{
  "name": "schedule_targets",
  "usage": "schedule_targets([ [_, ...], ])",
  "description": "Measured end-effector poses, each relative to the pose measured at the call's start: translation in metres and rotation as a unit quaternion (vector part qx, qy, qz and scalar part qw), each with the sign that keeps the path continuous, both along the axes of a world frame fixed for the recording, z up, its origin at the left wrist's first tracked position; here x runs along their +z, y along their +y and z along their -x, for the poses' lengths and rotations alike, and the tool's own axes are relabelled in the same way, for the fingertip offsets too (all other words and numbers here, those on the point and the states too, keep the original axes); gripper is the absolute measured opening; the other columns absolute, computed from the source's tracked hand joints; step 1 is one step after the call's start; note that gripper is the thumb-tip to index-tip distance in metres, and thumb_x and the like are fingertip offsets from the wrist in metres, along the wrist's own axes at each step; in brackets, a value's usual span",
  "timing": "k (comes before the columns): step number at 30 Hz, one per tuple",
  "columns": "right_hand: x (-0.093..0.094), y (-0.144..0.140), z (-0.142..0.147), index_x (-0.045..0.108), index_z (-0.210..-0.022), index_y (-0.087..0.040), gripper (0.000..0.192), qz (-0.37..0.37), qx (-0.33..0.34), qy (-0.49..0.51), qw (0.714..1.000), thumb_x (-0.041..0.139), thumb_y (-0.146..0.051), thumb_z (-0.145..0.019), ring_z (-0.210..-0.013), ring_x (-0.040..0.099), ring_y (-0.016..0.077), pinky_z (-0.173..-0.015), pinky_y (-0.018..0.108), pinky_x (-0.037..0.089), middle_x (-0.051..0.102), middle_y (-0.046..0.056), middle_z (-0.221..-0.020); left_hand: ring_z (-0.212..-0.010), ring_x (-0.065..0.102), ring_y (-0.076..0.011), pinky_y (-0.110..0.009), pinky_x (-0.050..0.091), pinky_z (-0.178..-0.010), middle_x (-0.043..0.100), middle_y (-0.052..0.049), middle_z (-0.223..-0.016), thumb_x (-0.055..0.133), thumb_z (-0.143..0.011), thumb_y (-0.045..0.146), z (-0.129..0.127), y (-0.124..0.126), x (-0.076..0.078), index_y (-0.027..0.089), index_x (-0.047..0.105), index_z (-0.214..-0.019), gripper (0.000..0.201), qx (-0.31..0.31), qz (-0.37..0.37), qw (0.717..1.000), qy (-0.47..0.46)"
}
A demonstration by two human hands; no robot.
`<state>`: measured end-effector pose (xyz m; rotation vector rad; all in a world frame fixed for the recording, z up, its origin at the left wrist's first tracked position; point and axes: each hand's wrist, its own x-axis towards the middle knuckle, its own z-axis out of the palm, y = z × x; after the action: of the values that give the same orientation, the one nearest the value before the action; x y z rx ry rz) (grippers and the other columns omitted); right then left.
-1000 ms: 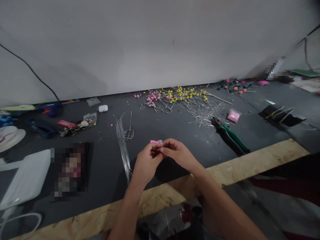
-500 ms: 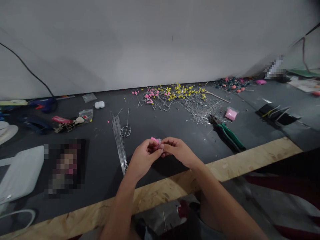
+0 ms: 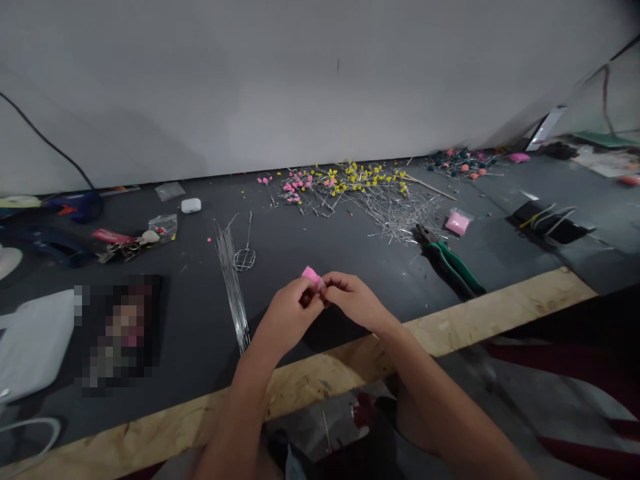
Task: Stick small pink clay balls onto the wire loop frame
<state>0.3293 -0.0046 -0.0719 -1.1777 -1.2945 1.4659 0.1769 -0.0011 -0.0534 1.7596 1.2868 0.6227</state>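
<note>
Both hands meet above the dark table near its front edge. My left hand [image 3: 287,313] is closed on a small pink packet [image 3: 311,274], whose top sticks up past the fingers. The fingers of my right hand [image 3: 355,300] pinch the same packet at its right side, where clear plastic shows; the rest is hidden by the hands. Left of them lies a bundle of thin metal wires [image 3: 231,287], and beside it a wire piece with a round grid head [image 3: 245,259]. Green-handled pliers [image 3: 459,270] rest to the right, below another pink packet [image 3: 457,222].
Loose wires [image 3: 400,212] are heaped at the back, with yellow-tipped [image 3: 365,175] and pink-tipped stems [image 3: 300,183]. A wooden strip [image 3: 330,380] edges the table front. Keys [image 3: 127,248], a white case [image 3: 191,205] and a white pouch [image 3: 40,343] lie left; a black object [image 3: 550,223] lies right.
More of the pink packet now shows above my left fingers. My hands stay together around it. The view has shifted slightly, so the table things appear a little further left.
</note>
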Motion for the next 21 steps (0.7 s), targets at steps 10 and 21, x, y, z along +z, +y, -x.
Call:
schedule_targets([
  [10, 0.002, -0.001, -0.008, 0.056, -0.072, -0.019, 0.029, 0.026, 0.168, 0.024, 0.985, 0.050, -0.045, -0.084, -0.057, 0.053, 0.0105, -0.053, 0.024, 0.041, 0.059, -0.001, -0.064, -0.059, 0.049, -0.0116, -0.024, 0.033, -0.057, 0.058, 0.003, -0.062, 0.043, -0.082, 0.026, 0.005, -0.009, 0.009, 0.020, 0.056, -0.063, 0.024, -0.054, 0.036, 0.998, -0.016],
  [21, 0.005, -0.005, 0.003, 0.048, -0.057, -0.017, 0.030, 0.046, 0.123, 0.115, 0.985, 0.056, -0.033, -0.081, -0.045, 0.052, 0.0072, -0.045, 0.019, 0.033, 0.051, -0.005, -0.045, -0.040, 0.026, -0.0065, -0.020, 0.022, -0.041, 0.032, 0.007, -0.043, 0.052, -0.073, 0.027, 0.009, -0.010, -0.005, 0.019, 0.042, -0.052, 0.025, 0.090, 0.178, 0.943, -0.268],
])
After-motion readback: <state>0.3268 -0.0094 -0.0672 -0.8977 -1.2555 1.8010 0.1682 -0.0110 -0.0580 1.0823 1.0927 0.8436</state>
